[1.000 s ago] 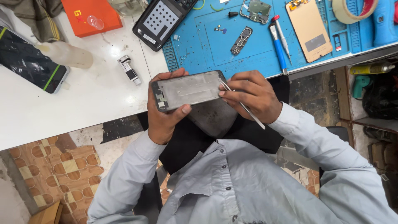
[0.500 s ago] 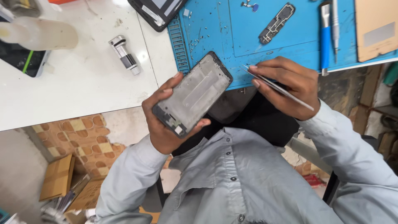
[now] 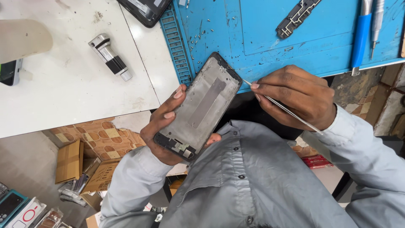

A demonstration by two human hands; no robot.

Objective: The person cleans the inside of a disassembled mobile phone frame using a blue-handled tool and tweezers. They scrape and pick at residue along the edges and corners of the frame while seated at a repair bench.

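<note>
Phone frame in left hand | blue mat | white table | tiled floor

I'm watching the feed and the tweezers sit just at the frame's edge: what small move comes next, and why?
Probably ease the tweezers tip a little further onto the upper right edge of the phone frame. The right hand holds the tip right at that edge, and the left hand cradles the frame tilted, inner side up, above the blue mat.
</note>
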